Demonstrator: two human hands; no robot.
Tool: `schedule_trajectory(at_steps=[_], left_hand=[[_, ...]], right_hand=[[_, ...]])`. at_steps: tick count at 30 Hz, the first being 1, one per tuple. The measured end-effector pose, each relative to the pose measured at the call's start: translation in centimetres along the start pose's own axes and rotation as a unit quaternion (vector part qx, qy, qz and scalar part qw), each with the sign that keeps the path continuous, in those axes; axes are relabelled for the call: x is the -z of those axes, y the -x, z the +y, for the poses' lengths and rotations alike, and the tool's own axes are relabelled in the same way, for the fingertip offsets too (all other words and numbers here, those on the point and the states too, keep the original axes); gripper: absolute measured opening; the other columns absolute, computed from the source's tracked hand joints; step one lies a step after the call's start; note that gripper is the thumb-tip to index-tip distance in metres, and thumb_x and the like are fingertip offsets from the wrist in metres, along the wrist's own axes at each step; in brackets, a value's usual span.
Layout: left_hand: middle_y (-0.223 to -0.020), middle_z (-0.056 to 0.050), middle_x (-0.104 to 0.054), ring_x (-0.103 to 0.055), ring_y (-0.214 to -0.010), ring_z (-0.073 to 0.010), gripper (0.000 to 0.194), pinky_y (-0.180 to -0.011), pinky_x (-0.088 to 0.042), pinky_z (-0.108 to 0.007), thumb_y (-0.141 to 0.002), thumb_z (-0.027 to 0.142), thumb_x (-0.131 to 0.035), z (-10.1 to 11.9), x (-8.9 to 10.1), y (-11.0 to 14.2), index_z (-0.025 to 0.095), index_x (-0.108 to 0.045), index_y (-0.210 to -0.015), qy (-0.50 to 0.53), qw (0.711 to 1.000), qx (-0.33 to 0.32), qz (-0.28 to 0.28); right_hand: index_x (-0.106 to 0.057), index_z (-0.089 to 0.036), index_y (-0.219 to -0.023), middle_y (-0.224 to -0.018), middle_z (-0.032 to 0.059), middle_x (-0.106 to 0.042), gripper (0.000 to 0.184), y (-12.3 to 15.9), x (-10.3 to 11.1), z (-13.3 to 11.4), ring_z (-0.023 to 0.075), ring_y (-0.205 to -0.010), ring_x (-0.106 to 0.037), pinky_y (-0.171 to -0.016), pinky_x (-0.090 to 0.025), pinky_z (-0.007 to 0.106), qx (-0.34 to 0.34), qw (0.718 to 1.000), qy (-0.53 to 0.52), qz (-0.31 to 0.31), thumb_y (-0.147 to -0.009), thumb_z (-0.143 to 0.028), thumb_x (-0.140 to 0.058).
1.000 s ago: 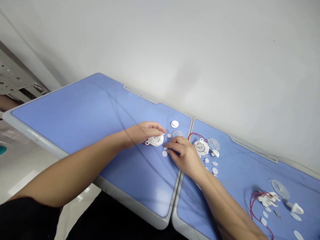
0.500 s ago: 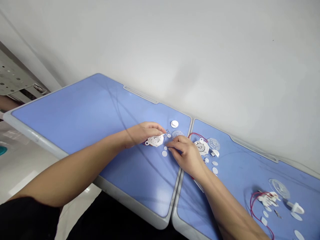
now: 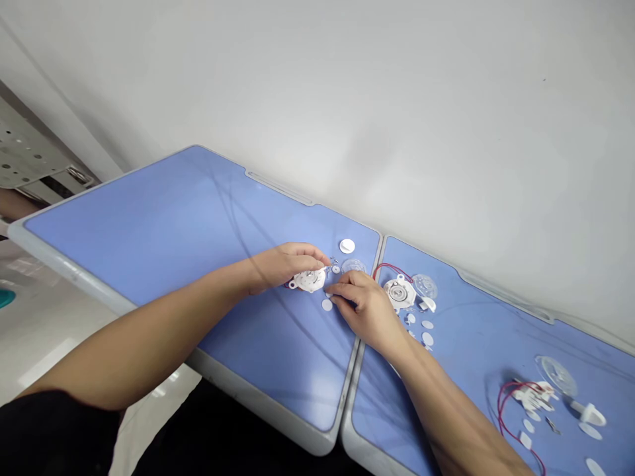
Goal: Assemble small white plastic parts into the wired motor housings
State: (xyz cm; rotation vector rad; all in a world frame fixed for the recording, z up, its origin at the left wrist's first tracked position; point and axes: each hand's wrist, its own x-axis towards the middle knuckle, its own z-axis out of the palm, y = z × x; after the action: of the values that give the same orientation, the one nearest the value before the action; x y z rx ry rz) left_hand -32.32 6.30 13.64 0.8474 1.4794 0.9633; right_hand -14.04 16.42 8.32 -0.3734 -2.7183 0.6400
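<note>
From the head-worn camera, looking forward and down, two bare forearms reached in from the lower edge across a pair of blue-topped desks with pale grey rims (image 3: 64, 270), set edge to edge against a white wall (image 3: 347, 99).

The person's left hand (image 3: 286, 266) was curled closed over a round white plastic motor housing (image 3: 310, 280), gripping it from above, and the housing sat on the left desk near the seam between the desks. The right hand (image 3: 364, 312) reached in just beside the housing, its fingertips (image 3: 333, 289) drawn together close to the housing's edge; whether they held anything tiny could not be told.

Near the right hand lay a small white disc (image 3: 326, 305), and just beyond it a clear plastic disc (image 3: 353, 266) and a white round cap (image 3: 347, 246). On the right desk sat a second white housing with a metal centre (image 3: 399, 293), with a loop of red wire (image 3: 391, 268) beside it. Further right lay a blurred cluster of white parts trailing red wires (image 3: 528, 396).
</note>
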Motion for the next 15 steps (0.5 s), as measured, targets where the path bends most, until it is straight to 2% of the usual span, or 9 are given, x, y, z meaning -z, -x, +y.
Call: schedule_trajectory(at_steps=[10,15], left_hand=[[-0.077,0.000,-0.060,-0.047,-0.061,-0.0104,0.036,-0.053,-0.033,-0.023,-0.073,0.033,-0.057,0.07,0.00,0.13,0.015,-0.064,-0.103,0.005,1.000,0.001,0.003],[-0.074,0.001,-0.058,-0.046,-0.060,-0.0102,0.036,-0.053,-0.032,-0.023,-0.072,0.033,-0.058,0.12,-0.05,0.18,0.015,-0.065,-0.103,0.006,1.000,0.001,0.003]], right_hand=[[-0.073,-0.021,-0.092,-0.084,0.0067,-0.062,0.022,-0.02,-0.29,-0.15,0.0197,-0.080,-0.056,-0.072,-0.047,0.034,-0.001,1.000,0.011,0.009,-0.087,-0.012,-0.054],[-0.072,-0.022,-0.089,-0.082,0.0068,-0.062,0.024,-0.04,-0.43,-0.21,0.0196,-0.079,-0.056,-0.071,-0.046,0.034,0.004,0.999,0.014,0.044,-0.087,-0.012,-0.051]])
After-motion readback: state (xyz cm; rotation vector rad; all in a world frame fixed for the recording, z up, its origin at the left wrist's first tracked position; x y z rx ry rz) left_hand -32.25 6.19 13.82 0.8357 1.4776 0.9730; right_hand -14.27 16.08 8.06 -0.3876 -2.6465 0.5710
